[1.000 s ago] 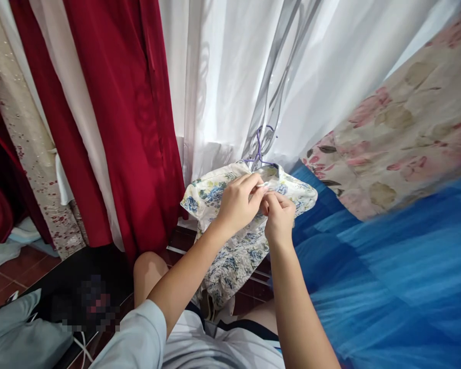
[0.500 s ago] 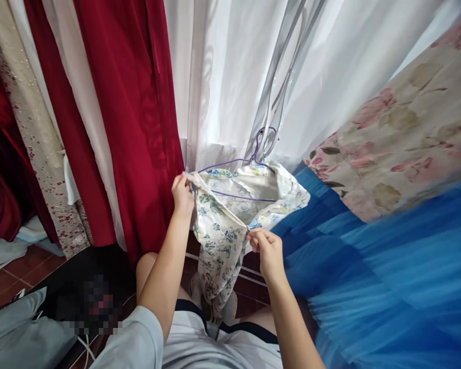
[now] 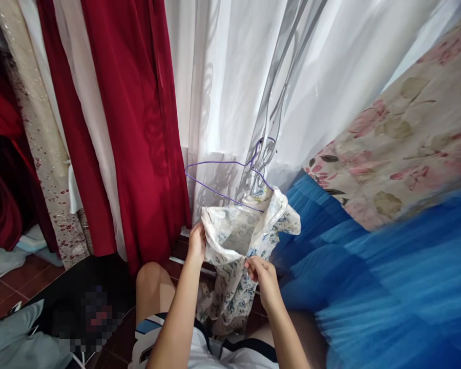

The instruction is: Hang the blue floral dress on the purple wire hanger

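Hanger (image 3: 230,162), purple: left end bare, seemingly done; right end inside the shirt (image 3: 238,238), remaining. Shirt, floral: sagging below hanger, neck opening spread. Left hand (image 3: 197,246): fingers closed on opening's edge, below hanger's bare end. Right hand (image 3: 263,274): fingertips pinching front edge, below hanger's right half.

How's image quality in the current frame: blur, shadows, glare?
Head view: blue-flowered garment and purple hanger fairly clear; head view, right side: blue fabric smeared; head view, upper middle: white curtain brightest, scroll-like shadows there and on the red fabric; head view, lower left: pixelated patch hides detail.
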`<action>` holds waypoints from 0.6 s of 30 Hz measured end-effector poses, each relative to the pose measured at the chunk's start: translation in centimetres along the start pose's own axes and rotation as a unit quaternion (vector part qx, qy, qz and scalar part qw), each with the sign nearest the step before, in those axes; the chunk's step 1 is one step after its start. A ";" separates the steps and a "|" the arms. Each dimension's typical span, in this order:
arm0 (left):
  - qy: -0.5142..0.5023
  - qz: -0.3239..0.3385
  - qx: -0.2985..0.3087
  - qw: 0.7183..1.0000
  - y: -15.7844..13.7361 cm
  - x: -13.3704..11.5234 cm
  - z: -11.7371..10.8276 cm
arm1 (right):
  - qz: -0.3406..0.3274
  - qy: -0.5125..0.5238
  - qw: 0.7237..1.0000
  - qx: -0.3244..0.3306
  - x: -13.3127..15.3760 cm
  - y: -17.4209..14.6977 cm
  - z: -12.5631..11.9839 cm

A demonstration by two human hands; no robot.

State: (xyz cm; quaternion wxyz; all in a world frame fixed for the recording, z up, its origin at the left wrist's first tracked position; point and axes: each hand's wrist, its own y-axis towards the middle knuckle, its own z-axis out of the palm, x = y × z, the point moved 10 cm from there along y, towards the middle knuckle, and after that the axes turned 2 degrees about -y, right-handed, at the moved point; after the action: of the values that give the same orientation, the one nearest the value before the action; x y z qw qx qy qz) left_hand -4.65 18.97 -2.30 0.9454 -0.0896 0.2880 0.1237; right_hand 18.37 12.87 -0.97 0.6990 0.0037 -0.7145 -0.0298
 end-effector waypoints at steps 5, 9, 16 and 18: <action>0.012 -0.029 0.033 0.999 -2.9 2.7 0.4 | 0.024 -0.027 0.999 -0.006 -3.9 -1.4 -0.9; 0.014 -0.045 0.085 0.995 -5.0 3.2 3.9 | -0.002 -0.087 0.995 -0.057 -3.9 -1.6 -2.9; 0.288 0.009 0.311 0.906 -12.7 3.7 12.2 | -0.004 0.038 0.999 -0.018 -0.8 -2.1 -2.3; 0.379 0.087 0.344 0.855 -14.4 2.9 13.6 | 0.007 0.111 0.994 -0.003 -0.6 -2.5 -2.2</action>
State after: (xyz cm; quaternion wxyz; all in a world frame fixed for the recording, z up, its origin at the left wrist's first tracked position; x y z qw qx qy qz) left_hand 8.92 9.06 8.59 0.7192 0.2267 0.6545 0.0551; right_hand 20.46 10.32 -1.66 0.7745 -0.0001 -0.6321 -0.0264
